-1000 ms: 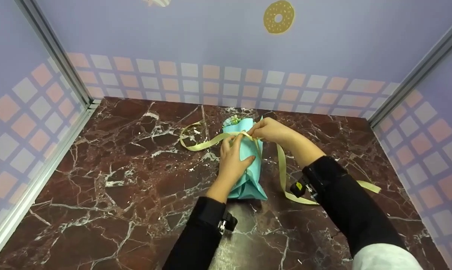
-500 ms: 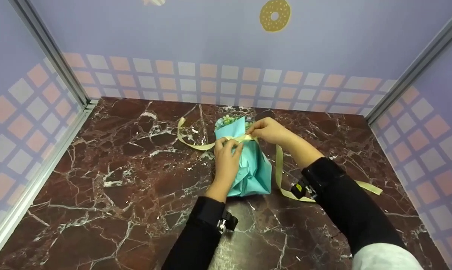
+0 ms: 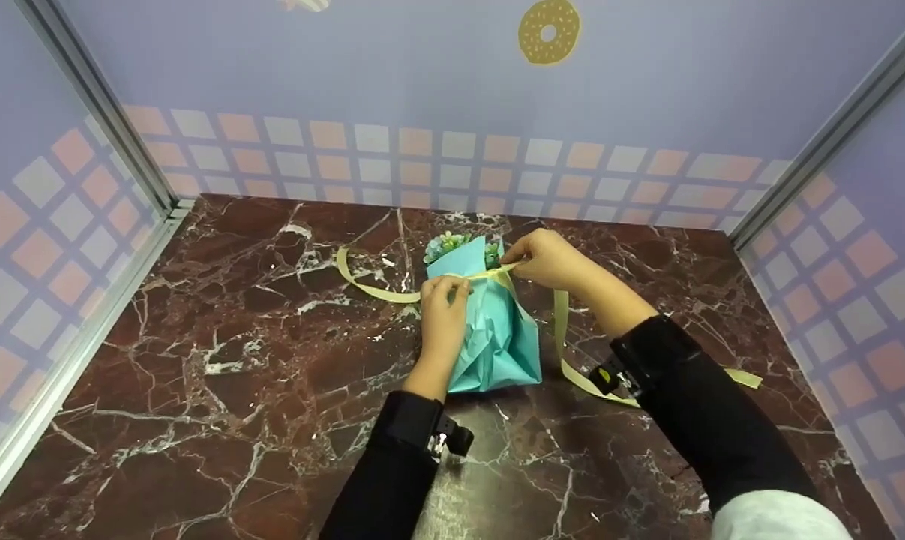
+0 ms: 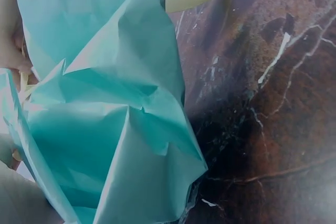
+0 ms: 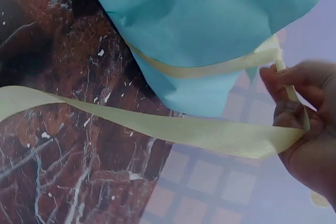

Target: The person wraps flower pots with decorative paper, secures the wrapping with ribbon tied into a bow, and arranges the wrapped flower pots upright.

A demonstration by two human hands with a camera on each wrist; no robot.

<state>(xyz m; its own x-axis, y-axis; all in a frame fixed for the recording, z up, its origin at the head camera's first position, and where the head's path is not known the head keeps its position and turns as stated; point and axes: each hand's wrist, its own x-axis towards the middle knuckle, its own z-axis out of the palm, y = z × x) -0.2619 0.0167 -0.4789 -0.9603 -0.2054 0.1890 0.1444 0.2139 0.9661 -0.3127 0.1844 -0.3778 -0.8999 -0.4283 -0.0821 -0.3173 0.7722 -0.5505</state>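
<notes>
A bouquet wrapped in turquoise paper [image 3: 489, 349] lies on the table between both hands, flowers [image 3: 446, 246] showing at its far end. A pale yellow ribbon [image 3: 381, 292] crosses the wrap near the flowers. On the left of the bouquet, my left hand [image 3: 445, 319] pinches the ribbon with thumb and fingers. My right hand [image 3: 553, 261] pinches the other side and draws it taut to the right. In the right wrist view the ribbon [image 5: 210, 135] runs around the paper and through the fingers, its long tail trailing off. Folded paper [image 4: 105, 103] hides most of the left hand in the left wrist view.
The brown marbled tabletop [image 3: 197, 420] is bounded by a lilac back wall [image 3: 422, 75] with pink and white squares and by side walls. The ribbon's right tail [image 3: 744, 377] lies on the table, passing beneath the right forearm.
The bouquet has turned, its paper front now facing more toward me. Both hands have drawn apart, left hand leftward and right hand slightly rightward, and the ribbon crossing has tightened against the wrap.
</notes>
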